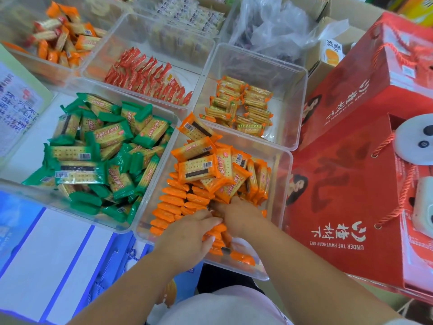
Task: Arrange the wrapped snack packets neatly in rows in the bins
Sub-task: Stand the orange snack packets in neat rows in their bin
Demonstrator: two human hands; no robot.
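A clear plastic bin (282, 174) in front of me holds orange-wrapped cracker packets (199, 165). Along its left side a row of them (172, 206) stands on edge; the rest lie in a loose heap. Both hands are inside the near part of this bin. My left hand (189, 235) lies over upright packets, fingers curved down onto them. My right hand (239, 215) reaches into the heap, its fingertips hidden among packets. Whether either hand actually grips a packet cannot be made out.
To the left a bin (150, 174) is piled with green packets (98, 151). Behind are bins of red packets (147, 76), small yellow-orange packets (241, 106) and orange sticks (63, 36). Large red gift boxes (351, 141) stand close on the right. Blue-white bags (58, 259) lie at lower left.
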